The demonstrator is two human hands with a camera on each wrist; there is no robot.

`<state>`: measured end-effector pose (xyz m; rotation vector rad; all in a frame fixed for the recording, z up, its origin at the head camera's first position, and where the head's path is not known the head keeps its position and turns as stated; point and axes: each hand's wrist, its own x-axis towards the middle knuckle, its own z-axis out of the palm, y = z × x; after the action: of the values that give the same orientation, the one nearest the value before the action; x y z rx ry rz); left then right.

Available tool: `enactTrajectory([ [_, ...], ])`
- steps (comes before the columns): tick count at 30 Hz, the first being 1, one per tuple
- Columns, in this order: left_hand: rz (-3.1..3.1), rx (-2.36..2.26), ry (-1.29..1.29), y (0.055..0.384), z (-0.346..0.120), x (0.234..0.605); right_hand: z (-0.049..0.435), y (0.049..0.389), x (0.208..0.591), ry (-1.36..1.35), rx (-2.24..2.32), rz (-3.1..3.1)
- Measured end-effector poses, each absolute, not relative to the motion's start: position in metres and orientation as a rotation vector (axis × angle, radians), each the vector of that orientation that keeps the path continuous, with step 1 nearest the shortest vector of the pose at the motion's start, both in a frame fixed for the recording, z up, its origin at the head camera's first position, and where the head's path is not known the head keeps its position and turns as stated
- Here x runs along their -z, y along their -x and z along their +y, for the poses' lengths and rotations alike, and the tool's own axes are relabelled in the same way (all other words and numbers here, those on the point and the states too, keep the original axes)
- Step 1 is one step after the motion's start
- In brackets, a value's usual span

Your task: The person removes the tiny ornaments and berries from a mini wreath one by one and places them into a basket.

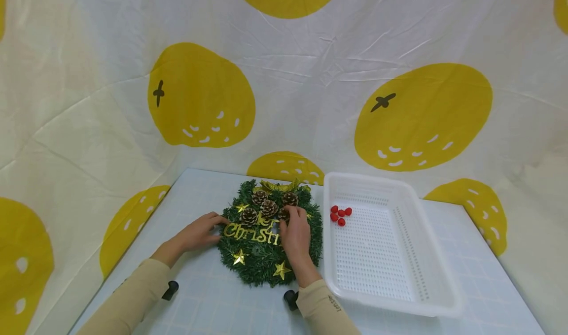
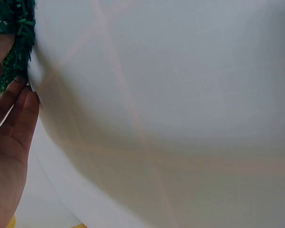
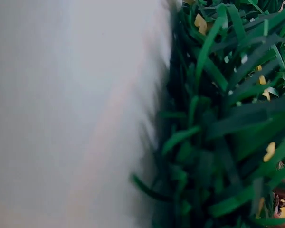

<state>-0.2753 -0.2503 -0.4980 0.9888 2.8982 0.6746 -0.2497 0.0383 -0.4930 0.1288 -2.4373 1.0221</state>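
A green Christmas wreath (image 1: 257, 261) lies on the table, with gold "Christmas" lettering (image 1: 248, 234), gold stars (image 1: 281, 270) and several pinecones (image 1: 268, 208) in its upper half. At its left edge my left hand (image 1: 201, 232) grips the greenery; the left wrist view shows thumb and fingers (image 2: 19, 111) either side of the rim. My right hand (image 1: 296, 231) reaches over the wreath's right part and pinches a pinecone (image 1: 284, 215), which its fingers partly hide, along with the end of the lettering. Green tinsel strands (image 3: 228, 123) fill much of the right wrist view.
Right of the wreath stands a white perforated plastic basket (image 1: 437, 256), holding several small red berry-like pieces (image 1: 341, 213) near its left wall. A gold ribbon bow (image 1: 279, 186) tops the wreath. Fabric printed with yellow fruit (image 1: 201, 96) hangs behind the table (image 1: 199, 295).
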Motion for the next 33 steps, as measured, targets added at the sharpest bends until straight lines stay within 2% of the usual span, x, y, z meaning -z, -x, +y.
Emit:
enactTrajectory([
  [33,2.894,-0.666,-0.912,0.2737,-0.2486,0.4937,0.0398,0.2534,0.4970,-0.184,-1.085,-2.361],
])
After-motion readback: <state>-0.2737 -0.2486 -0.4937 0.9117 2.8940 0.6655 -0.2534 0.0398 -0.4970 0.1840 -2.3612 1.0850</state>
